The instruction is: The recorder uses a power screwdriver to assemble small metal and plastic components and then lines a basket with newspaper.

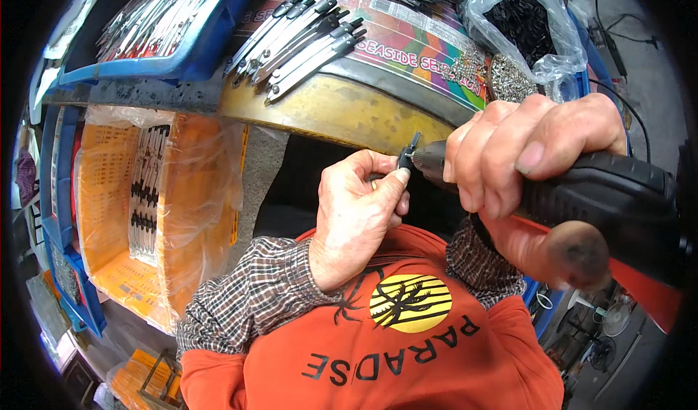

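My right hand point(538, 145) is wrapped round a black and red electric screwdriver point(611, 192), its nose pointing left. Between thumb and fingers, my left hand point(360, 203) pinches a small black plastic part point(405, 160). The screwdriver's tip meets this part, or lies right against it; the exact contact is too small to tell. Just beyond my hands, a fan of silver drawing compasses point(305, 54) with black heads lies on the worn yellow table edge point(327, 112).
More compasses point(156, 21) fill a blue tray point(142, 70) at far left. Below it stands an orange basket point(200, 228) lined with plastic, compasses stacked inside. At far right, a clear bag point(563, 35) holds black parts point(520, 21), beside a heap of small metal screws point(511, 79).
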The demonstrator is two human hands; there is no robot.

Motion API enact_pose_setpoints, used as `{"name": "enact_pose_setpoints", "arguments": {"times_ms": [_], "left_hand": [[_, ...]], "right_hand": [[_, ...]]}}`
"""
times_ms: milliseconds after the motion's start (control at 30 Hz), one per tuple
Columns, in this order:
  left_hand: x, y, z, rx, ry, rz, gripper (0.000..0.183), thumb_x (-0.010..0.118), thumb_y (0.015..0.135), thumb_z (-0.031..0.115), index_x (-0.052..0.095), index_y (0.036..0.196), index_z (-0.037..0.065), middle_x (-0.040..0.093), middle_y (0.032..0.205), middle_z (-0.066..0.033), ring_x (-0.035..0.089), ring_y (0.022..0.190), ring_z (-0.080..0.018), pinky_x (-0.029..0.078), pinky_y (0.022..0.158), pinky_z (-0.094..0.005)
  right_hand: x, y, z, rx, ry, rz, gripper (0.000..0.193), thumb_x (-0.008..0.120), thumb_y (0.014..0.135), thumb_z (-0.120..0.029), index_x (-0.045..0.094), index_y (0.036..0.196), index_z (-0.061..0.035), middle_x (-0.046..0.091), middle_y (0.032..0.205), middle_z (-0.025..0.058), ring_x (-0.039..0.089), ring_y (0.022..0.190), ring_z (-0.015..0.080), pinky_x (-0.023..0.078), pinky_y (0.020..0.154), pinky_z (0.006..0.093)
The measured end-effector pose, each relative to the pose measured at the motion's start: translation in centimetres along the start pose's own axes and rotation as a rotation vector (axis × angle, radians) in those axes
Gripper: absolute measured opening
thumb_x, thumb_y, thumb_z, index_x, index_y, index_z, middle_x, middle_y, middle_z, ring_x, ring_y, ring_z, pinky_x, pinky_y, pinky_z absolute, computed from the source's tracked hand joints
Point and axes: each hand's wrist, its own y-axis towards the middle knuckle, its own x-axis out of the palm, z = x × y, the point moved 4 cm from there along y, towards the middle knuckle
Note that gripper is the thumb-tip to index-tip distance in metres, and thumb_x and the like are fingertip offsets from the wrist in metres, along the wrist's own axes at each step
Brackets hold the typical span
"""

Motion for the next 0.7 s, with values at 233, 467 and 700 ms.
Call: {"name": "enact_pose_setpoints", "arguments": {"times_ms": [233,467,700], "left_hand": [[-0.03,0.05,-0.25,0.032,-0.013,-0.004,0.015,0.056,0.085,0.008,0.054,0.089,-0.006,0.055,0.062,-0.0032,0.051,0.052,-0.0051,0.041,0.045,-0.0181],[-0.07,0.14,-0.36,0.044,-0.047,-0.007,0.015,0.055,0.085,0.008,0.053,0.09,-0.006,0.055,0.061,-0.0031,0.05,0.051,-0.005,0.04,0.044,-0.0179],[-0.08,-0.06,-0.03,0.028,-0.03,-0.018,0.014,0.055,0.085,0.008,0.053,0.09,-0.006,0.054,0.061,-0.0033,0.049,0.051,-0.0051,0.039,0.044,-0.018]], "right_hand": [[-0.34,-0.41,-0.05,0.054,-0.048,0.071,0.049,0.068,0.074,-0.045,0.042,0.093,-0.0073,0.05,0.066,0.0031,0.05,0.054,0.0152,0.045,0.057,0.0311],[-0.41,-0.67,0.03,0.104,-0.093,0.137,0.05,0.067,0.074,-0.046,0.042,0.092,-0.0063,0.049,0.066,0.0033,0.05,0.053,0.0152,0.045,0.056,0.0306],[-0.21,-0.83,-0.29,0.139,-0.139,0.205,0.051,0.067,0.074,-0.047,0.042,0.092,-0.0054,0.049,0.065,0.0034,0.05,0.052,0.0151,0.045,0.055,0.0301]]}}
